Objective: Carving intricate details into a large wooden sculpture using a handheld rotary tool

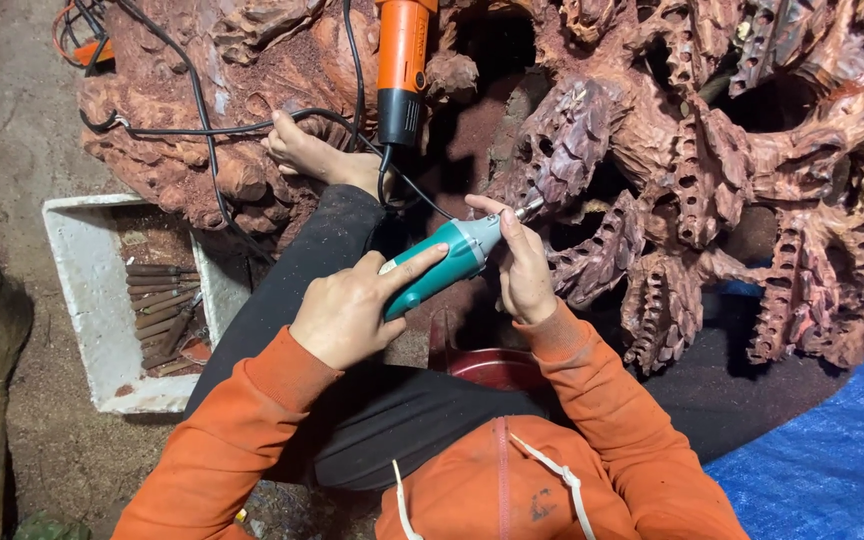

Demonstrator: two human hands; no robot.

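Both hands clamped on the teal handheld rotary carving tool (439, 268): left hand (347, 310) grips the body, right hand (522, 265) steadies its tip against the reddish carved wooden root sculpture (672, 160). Mid detail-carving; next pass needs a light, steady touch, I reckon.

White foam box (80, 300) lies on dirt floor (12, 120) at left, holding a row of wooden-handled chisels (160, 315). Orange power tool (402, 60) rests above, black cables (202, 120) trailing. Blue tarp (832, 450) at lower right. Red bowl (497, 368) near lap.
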